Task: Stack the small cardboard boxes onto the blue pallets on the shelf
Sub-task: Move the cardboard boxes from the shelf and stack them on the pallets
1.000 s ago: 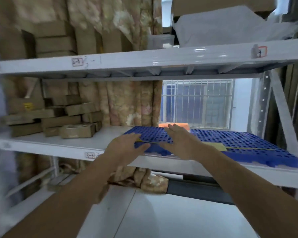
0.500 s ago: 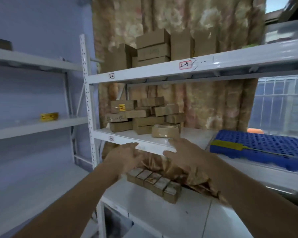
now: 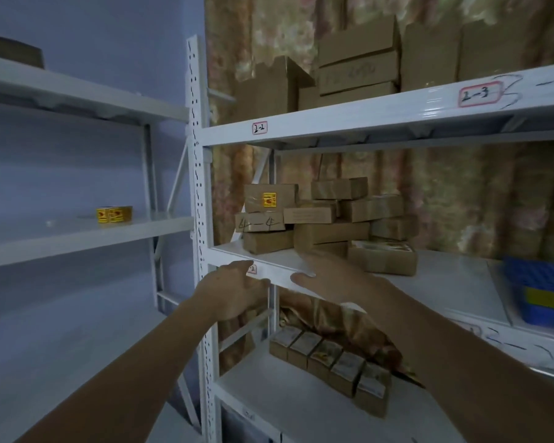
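Change: we see the view swung left; both hands now nearer the box pile.
Left hand [image 3: 234,290]: fingers loosely apart, holding nothing.
Right hand [image 3: 336,278]: fingers spread, empty.
Boxes: small brown cardboard boxes [image 3: 330,225] piled on the white metal shelf [image 3: 442,282].
Pallet: blue perforated plastic pallet [image 3: 539,290] at right.

Brown cardboard boxes [image 3: 330,220] piled on shelf [image 3: 445,282]; blue pallet [image 3: 538,276] right.

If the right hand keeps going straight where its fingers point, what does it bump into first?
Probably the pile of cardboard boxes on the middle shelf. The right hand points up and left at its lowest boxes, though depth is hard to judge.
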